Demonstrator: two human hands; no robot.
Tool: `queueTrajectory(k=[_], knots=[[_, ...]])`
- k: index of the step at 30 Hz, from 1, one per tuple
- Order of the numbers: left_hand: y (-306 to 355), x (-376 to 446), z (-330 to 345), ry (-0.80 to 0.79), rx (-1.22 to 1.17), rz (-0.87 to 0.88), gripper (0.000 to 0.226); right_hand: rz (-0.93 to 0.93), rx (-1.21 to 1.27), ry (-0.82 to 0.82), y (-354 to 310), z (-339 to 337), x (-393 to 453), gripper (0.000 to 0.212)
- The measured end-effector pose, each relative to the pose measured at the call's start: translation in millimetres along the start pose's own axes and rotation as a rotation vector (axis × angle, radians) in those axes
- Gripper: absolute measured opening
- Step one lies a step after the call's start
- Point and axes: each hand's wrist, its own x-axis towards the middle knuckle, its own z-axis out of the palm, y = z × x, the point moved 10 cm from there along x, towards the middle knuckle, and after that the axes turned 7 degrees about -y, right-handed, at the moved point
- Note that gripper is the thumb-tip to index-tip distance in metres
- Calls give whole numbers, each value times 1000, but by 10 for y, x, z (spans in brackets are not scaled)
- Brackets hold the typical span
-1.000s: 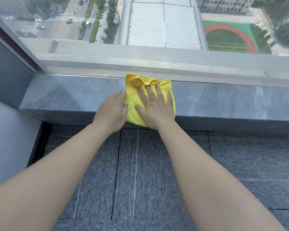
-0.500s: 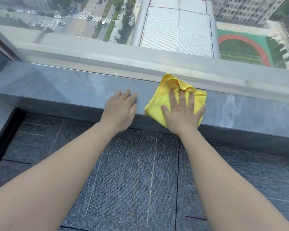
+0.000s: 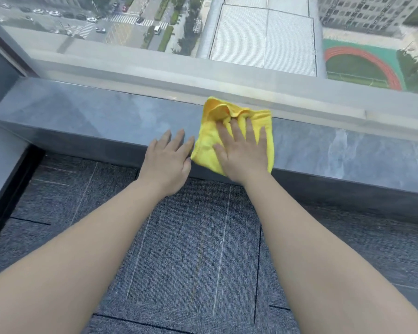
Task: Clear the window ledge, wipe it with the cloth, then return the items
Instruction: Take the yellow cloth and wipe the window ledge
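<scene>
A crumpled yellow cloth [image 3: 206, 147] lies on the grey stone window ledge [image 3: 94, 116], reaching from the window frame to the ledge's front edge. My right hand [image 3: 243, 153] presses flat on the cloth with its fingers spread. Just left of it, my left hand [image 3: 169, 157] rests palm down on the bare ledge at the front edge, its fingers beside the cloth's left side. No other items show on the ledge.
The pale window frame [image 3: 227, 83] and the glass [image 3: 251, 32] rise right behind the ledge. A grey wall [image 3: 0, 145] closes off the ledge's left end. Dark carpet tiles [image 3: 191, 249] cover the floor below my arms.
My right hand slid the cloth to the right along the ledge, away from my left hand, then back left until it lies beside that hand again. The left hand stayed flat.
</scene>
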Motion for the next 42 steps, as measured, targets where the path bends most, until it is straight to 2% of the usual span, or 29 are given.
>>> queueTrajectory(k=[2,5,11,14,15,17,23,26,28,34,39,42], knots=[[5,3,16,-8,13,-9,50,-33,-17,-16,48,19,-63,55],[15,-12,5,-5,8,-22,50,33,-4,-18,336,40,-179,57],[100,-14,-121,69,-100,-60,43,358,100,15,1135,28,-385,60],[290,-8,-184,108,-116,-10,56,495,200,-1,1221,5,-292,60],[354,12,-179,101,-125,1,54,512,217,-12,1193,2,-245,60],[475,65,-145,75,-135,15,48,457,191,-14,1071,-26,-152,58],[830,135,-110,75,-170,25,56,2,12,3,739,-43,-144,54],[1000,143,-112,77,-174,40,53,-47,-6,3,906,-16,-209,55],[1108,160,-100,67,-161,50,46,-11,4,3,1123,-4,-282,56],[1544,239,-69,8,-106,93,48,192,90,5,1991,-23,-551,58],[1799,249,192,-201,-2,121,51,425,155,-39,2689,-4,-799,60],[1830,260,270,-265,71,140,53,555,214,-83,2900,-7,-865,61]])
